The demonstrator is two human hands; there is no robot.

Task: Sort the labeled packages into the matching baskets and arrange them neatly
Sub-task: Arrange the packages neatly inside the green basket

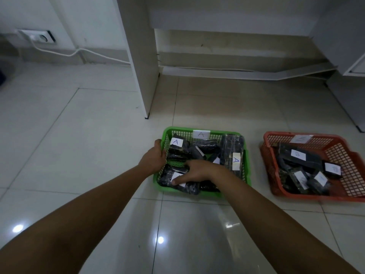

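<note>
The glossy tile floor (98,135) carries two mesh plastic baskets: a green basket (205,130) marked A and, well apart to its right, a red basket (276,192) marked B. Both hold dark wrapped packages with white labels. The left hand (155,157) grips the green rim, probably to steady it. The right hand (194,173) presses with flat fingers on a package (167,177) near the front, seemingly to arrange it.

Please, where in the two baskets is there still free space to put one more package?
The green basket is crowded: packages cover nearly its whole floor, and both hands are there. The red basket has bare mesh along its right side, between the B packages and the right wall, also in its far right corner.
</note>
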